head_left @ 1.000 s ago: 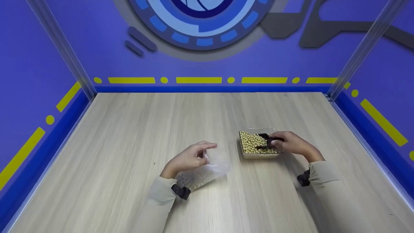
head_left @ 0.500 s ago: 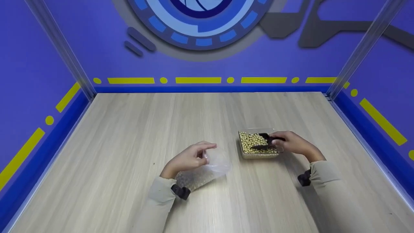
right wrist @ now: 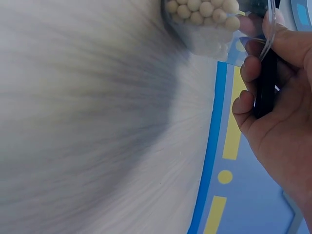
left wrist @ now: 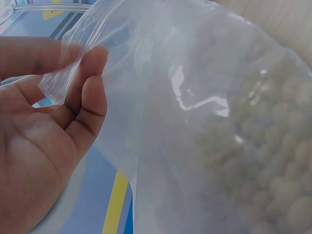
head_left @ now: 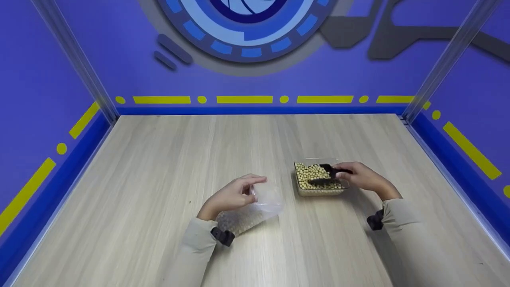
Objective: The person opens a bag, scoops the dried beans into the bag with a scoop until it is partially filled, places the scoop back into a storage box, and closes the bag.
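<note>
My left hand [head_left: 232,194] pinches the top edge of a clear plastic zip bag [head_left: 267,205] and holds its mouth up. Round pale beans [left wrist: 278,161] fill the lower part of the bag, which lies on the table under my wrist. Fingers of my right hand [head_left: 362,177] curl round the black handle of a scoop [head_left: 322,181]. The scoop's blade sits among yellow soybeans [head_left: 308,172] in a clear rectangular container [head_left: 320,193]. In the right wrist view, the dark handle [right wrist: 266,83] crosses the palm beside the container's rim.
The container stands on the wood-grain table [head_left: 179,151], to the right of the bag. Blue panels with yellow stripes [head_left: 245,99] rise behind the table and on both sides. A tiny dark speck [head_left: 190,202] lies left of my left hand.
The scoop has tilted and shifted slightly within the soybeans, showing more of its blade edge. My left hand keeps hold of the bag in the same place.
</note>
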The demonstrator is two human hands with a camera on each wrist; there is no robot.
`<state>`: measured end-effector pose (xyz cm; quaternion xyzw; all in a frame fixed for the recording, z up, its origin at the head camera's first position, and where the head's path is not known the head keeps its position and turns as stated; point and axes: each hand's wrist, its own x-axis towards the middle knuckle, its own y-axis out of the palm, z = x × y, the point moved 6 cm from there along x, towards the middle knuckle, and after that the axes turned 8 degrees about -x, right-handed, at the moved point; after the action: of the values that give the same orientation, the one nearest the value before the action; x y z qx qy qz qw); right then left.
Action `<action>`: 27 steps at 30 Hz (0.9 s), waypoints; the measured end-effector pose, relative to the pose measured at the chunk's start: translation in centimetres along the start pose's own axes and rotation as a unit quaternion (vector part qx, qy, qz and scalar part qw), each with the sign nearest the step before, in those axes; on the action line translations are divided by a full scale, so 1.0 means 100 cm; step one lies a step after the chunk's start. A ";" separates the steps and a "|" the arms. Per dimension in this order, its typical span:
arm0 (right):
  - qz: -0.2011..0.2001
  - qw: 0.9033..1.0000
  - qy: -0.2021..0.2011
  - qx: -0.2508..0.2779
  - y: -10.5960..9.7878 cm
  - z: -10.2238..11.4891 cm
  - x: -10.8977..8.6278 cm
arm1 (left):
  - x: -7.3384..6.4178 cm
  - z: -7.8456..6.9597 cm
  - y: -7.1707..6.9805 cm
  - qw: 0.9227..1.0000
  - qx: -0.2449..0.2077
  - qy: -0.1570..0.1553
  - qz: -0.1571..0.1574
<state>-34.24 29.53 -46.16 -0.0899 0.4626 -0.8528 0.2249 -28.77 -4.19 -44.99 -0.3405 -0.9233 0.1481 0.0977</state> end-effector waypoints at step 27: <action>0.001 1.000 0.012 0.029 0.000 -0.004 -0.004 | 0.000 -0.001 -0.001 1.000 0.009 0.009 0.000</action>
<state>-33.98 30.02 -46.34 -0.0731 0.4404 -0.8667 0.2228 -28.77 -4.20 -44.85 -0.3408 -0.9210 0.1538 0.1093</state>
